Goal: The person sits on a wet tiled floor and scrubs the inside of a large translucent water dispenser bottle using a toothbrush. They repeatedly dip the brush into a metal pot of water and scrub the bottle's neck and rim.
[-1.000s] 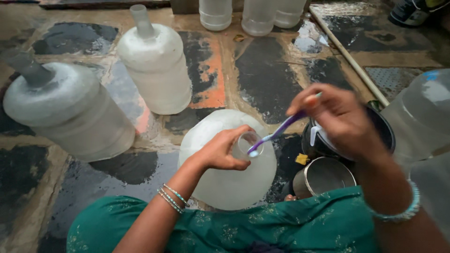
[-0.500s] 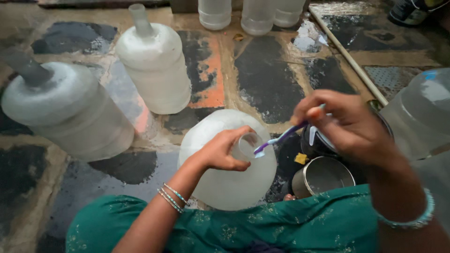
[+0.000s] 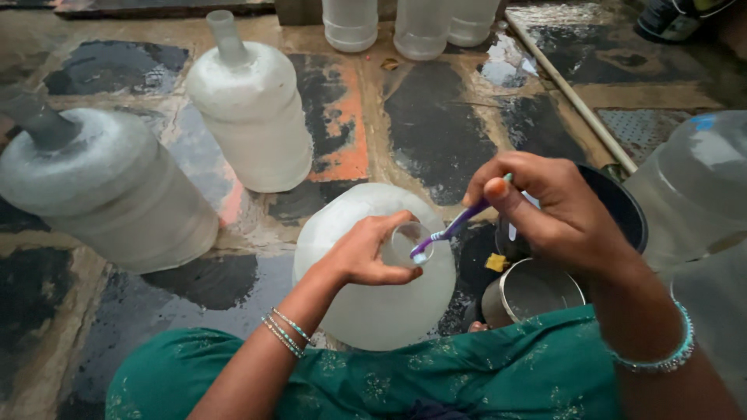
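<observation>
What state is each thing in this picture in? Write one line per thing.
Held jug: upright, neck gripped, mouth open.
Left hand: closed around the jug's neck.
Right hand: closed on the toothbrush.
Toothbrush: tilted, head at the jug's mouth.
Middle jug: upright, capped.
Left jug: leaning, capped.
Steel pot: upright, open.
Floor: wet.

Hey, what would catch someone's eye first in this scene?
At centre, the left hand grips the neck of a large translucent plastic water jug while the right hand works a purple toothbrush into its mouth. Two more big translucent jugs stand to the left on the wet patchy stone floor.
</observation>
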